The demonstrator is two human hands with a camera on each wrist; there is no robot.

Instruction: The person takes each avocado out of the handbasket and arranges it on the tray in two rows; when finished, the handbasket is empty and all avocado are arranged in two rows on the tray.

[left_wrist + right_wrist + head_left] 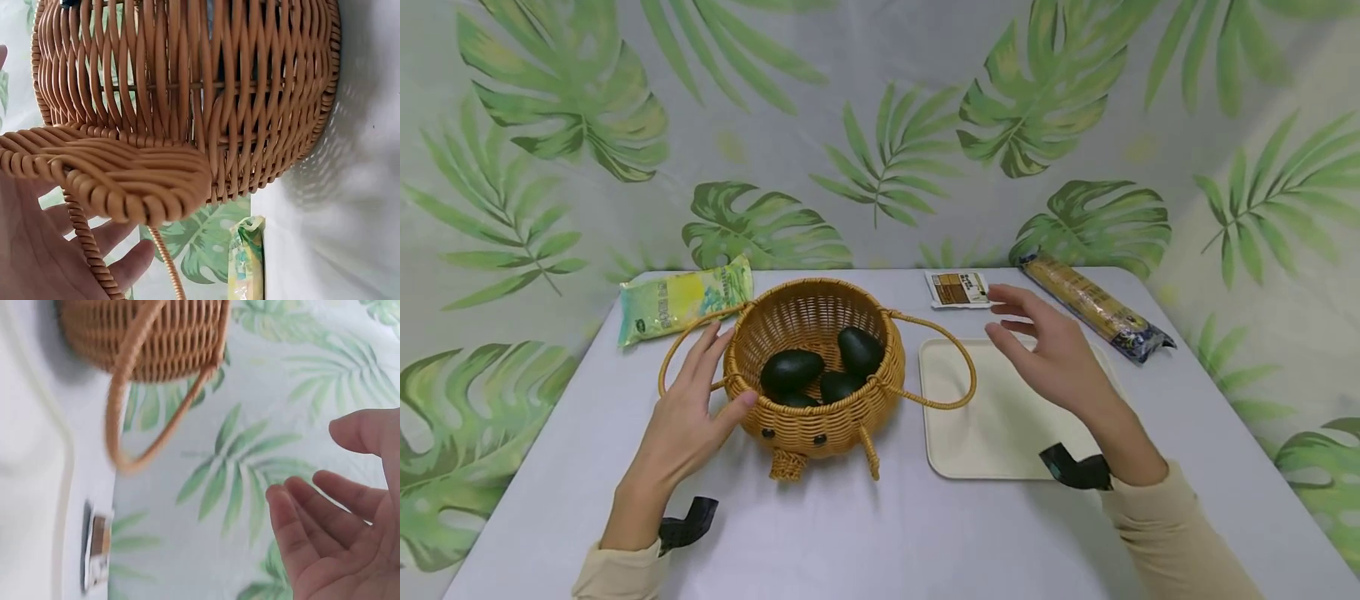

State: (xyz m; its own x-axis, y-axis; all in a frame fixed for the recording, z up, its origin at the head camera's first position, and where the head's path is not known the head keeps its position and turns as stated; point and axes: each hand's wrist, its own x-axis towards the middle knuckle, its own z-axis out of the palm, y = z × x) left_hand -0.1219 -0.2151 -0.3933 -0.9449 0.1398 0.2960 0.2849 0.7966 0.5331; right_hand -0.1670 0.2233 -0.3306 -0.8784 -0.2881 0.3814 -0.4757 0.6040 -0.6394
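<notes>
A round wicker basket (pixel 842 429) with an animal face and two loop handles stands on the table, several dark green avocados (pixel 792 371) lying inside. Along its left side is my left hand (pixel 681 425), fingers extended near the left handle and the thumb by the rim. In the left wrist view, the woven ear (pixel 125 169) covers part of that hand (pixel 37 250); whether it touches the basket I cannot tell. My right hand (pixel 1060 354) hovers over the cream tray (pixel 985 425), fingers apart and loosely bent, holding nothing; the right handle (pixel 115 412) is to its left.
Behind the basket at left lies a yellow-green plastic packet (pixel 677 302). A small white-and-brown packet (pixel 958 289) is at the back, and a long clear-wrapped yellowish pack (pixel 1093 304) lies back right. Leaf-patterned cloth (pixel 895 158) hangs behind the table.
</notes>
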